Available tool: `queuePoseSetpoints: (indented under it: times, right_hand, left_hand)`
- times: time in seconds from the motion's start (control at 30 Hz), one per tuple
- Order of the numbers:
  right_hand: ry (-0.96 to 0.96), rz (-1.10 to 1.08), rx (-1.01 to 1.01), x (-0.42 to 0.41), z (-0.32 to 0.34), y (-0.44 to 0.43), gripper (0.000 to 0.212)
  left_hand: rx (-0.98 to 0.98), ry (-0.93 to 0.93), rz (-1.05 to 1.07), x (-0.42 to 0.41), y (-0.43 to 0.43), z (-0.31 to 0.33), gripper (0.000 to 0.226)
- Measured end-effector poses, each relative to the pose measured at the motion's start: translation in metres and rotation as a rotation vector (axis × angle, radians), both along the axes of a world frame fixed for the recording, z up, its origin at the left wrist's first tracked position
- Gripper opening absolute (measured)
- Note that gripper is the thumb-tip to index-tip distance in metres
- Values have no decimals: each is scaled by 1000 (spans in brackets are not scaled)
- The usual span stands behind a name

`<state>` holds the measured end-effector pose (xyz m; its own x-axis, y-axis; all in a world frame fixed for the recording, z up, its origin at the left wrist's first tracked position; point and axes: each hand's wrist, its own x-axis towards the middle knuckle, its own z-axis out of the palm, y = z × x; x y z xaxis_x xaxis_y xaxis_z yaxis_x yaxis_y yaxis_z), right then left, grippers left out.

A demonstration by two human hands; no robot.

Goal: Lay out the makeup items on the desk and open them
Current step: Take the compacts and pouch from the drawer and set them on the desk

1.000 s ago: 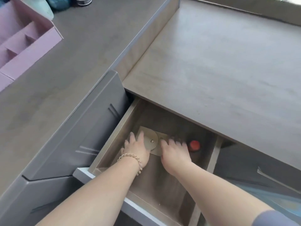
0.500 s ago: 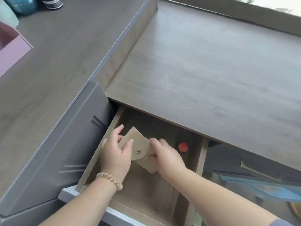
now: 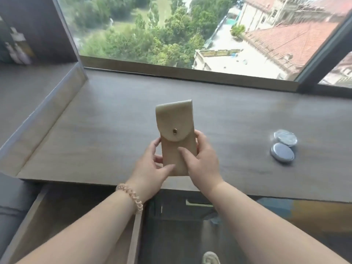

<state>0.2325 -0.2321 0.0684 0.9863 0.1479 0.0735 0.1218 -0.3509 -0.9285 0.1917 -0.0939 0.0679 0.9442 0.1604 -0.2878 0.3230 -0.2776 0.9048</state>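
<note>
Broadly, the desk [image 3: 99, 130] runs from the window sill to its near edge, bare but for two round silver-grey compacts [image 3: 283, 147] near its right end, one lid lying beside its base, it seems. Below the near edge, at the left, a drawer [image 3: 62, 212] stands pulled out. Above the near edge at the middle, both hands hold a beige pouch [image 3: 176, 138] upright, its long axis pointing away toward the window. The left hand [image 3: 150, 174] grips the lower left side; the right hand [image 3: 202, 164] closes on the right side, thumb across the front. A rounded flap folds down over the front, fastened by a small metal snap [image 3: 174, 131] just above the right thumb, so that hand looks nearer for popping it. No brand or writing is legible on anything.
</note>
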Motion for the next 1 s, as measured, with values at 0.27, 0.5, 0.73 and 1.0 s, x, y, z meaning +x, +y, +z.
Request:
queuePoseSetpoints:
  times: [0.27, 0.5, 0.73, 1.0]
  right_hand:
    - [106, -183, -272, 82, -29, -183, 75]
    - [89, -44, -794, 136, -57, -273, 86]
    - [18, 107, -1027, 143, -81, -302, 71]
    - [-150, 129, -911, 147, -56, -277, 69]
  left_hand:
    - [39, -11, -44, 103, -190, -30, 69]
    - [101, 49, -4, 164, -291, -53, 68]
    - [430, 168, -100, 184, -320, -72, 67]
    - [851, 39, -242, 172, -299, -40, 65]
